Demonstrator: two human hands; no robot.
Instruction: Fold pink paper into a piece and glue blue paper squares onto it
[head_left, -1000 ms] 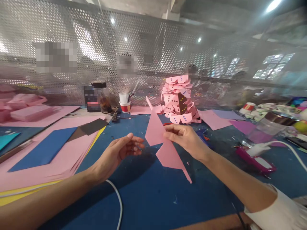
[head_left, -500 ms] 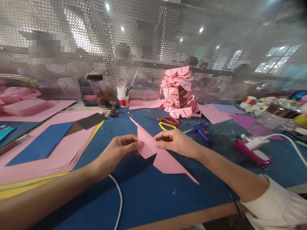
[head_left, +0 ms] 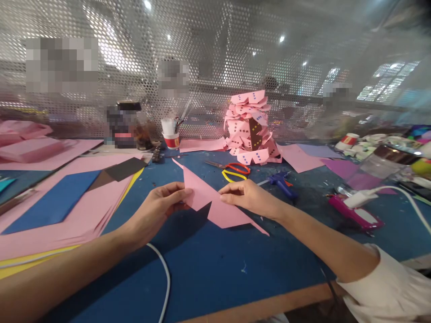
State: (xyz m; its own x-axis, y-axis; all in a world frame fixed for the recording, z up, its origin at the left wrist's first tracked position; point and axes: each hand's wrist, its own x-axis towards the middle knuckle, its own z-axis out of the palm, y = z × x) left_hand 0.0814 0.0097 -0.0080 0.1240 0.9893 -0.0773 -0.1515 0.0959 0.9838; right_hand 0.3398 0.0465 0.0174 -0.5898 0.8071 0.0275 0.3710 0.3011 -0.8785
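You hold a pink paper cutout (head_left: 202, 190) in both hands above the blue tabletop (head_left: 208, 278), in front of you and about midway between your arms. Your left hand (head_left: 168, 199) has its thumb and fingers closed on the left edge of the piece, the thumb lying on the near face. Your right hand (head_left: 247, 197) pinches it along the upper edge, close to the middle, with thumb and fingertips together on the paper. The cutout slants down to your right, with a notch in its lower edge and a thin strip sticking out at each end. Just beyond your right hand lie scissors (head_left: 224, 168) with one red and one yellow handle loop, and to the right of them a blue glue gun (head_left: 283, 183). Behind these stands a pile of pink folded pieces (head_left: 247, 130) marked with rows of dots. To your left, a blue sheet (head_left: 55, 202) and a black piece (head_left: 126, 169) lie on a stack of pink sheets (head_left: 97, 208). A red and white cup (head_left: 171, 141) stands near the perforated screen (head_left: 202, 27). A white cable (head_left: 166, 269) curves over the tabletop below your left hand.
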